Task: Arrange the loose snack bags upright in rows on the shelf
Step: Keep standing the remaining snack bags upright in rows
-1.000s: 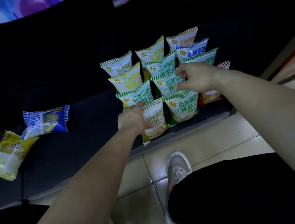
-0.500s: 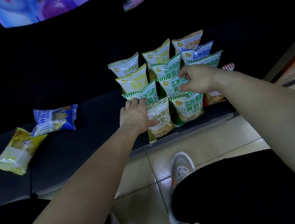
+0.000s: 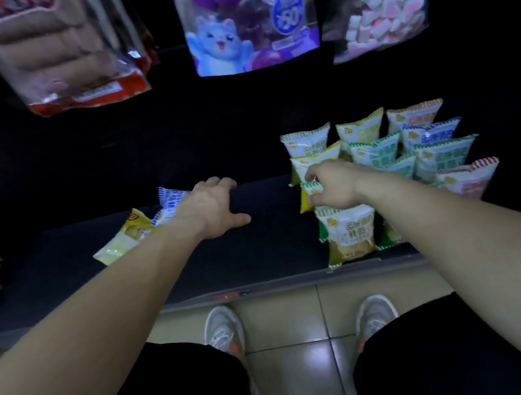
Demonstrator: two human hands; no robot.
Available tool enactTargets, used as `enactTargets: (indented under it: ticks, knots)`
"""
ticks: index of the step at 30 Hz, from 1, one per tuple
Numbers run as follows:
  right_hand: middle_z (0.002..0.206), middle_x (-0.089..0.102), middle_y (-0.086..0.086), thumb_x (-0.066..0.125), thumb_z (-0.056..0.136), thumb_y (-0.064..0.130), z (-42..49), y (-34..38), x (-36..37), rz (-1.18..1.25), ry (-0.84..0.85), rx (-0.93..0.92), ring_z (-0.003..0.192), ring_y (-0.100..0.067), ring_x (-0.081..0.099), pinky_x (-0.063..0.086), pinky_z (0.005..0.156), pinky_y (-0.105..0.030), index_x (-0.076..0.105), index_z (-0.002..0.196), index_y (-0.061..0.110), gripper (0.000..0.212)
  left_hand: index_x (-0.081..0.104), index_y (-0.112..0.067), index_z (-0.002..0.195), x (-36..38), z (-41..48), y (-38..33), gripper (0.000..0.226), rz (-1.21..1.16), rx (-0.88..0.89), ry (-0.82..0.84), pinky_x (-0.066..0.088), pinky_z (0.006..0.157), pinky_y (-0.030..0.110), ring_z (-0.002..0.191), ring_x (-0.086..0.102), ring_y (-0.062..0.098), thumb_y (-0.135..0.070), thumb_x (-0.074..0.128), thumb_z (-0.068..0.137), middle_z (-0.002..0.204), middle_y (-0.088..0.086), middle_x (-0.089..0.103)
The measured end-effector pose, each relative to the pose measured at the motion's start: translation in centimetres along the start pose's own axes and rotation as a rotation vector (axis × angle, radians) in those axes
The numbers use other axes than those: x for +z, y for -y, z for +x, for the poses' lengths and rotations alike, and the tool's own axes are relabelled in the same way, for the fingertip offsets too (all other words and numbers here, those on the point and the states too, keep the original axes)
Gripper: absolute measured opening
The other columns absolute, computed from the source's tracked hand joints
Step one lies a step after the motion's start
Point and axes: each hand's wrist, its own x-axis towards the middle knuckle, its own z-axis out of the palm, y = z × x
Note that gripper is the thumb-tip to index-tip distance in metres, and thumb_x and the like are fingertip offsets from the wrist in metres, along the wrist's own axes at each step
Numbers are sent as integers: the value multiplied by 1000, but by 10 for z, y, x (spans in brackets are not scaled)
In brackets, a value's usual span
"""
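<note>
While bags [image 3: 121, 244] lie (flat), fingers [image 3: 215, 184] spread.

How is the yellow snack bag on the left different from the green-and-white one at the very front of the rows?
The yellow plastic snack bag lies flat on the dark shelf, outside the rows; the green-and-white striped snack bag stands upright at the front of them. The yellow one sits askew; the green-and-white one faces straight forward. Both are sealed packets on the same shelf.
</note>
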Motion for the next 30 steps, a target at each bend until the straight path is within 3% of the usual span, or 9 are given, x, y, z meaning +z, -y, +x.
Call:
enactTargets:
  ticks: [7,11,15,20,24,27,30]
  knots:
    - [138,44,-5,57,93,46,66,89,30,-243,113,-159,121,-27,51,48,92,-41,41,144,23,58,41,-25,142,11,-36,112,76,-3,-156,41,42,99,41,128,41,27,-60,66,79,139,4,46]
    - [140,43,-4,59,93,45,133,127,66,-197,159,-179,121,-24,50,48,95,-41,38,147,23,61,39,-22,144,41,-25,172,81,-66,-290,133,39,101,39,132,37,30,-62,66,78,143,8,42]
    - [142,41,-7,59,92,45,207,151,107,-117,144,-161,122,-27,49,46,96,-42,35,147,21,64,38,-24,145,67,10,215,78,-77,-316,150,38,100,40,135,33,29,-60,64,81,147,6,39]
    - [148,38,-6,42,100,43,290,163,148,-39,45,-158,129,-29,39,41,103,-46,31,151,23,56,41,-23,143,109,50,247,73,-183,-374,114,38,104,42,132,37,28,-57,64,83,144,7,41]
    - [157,30,-5,32,102,49,329,167,171,-40,9,-158,136,-29,34,35,107,-49,19,156,22,61,42,-23,140,140,60,252,69,-231,-395,147,39,103,41,129,38,26,-57,62,84,139,6,44]
    - [152,32,-8,44,94,62,339,165,186,-60,4,-145,134,-31,33,35,104,-48,19,155,20,78,43,-24,139,151,61,250,67,-276,-398,126,39,103,41,129,39,25,-57,62,84,138,4,44]
    - [136,36,-10,64,69,78,338,163,184,-100,-3,-93,125,-30,33,37,100,-46,41,139,18,94,44,-24,138,152,59,247,66,-283,-394,112,39,103,41,128,40,25,-56,62,84,136,3,44]
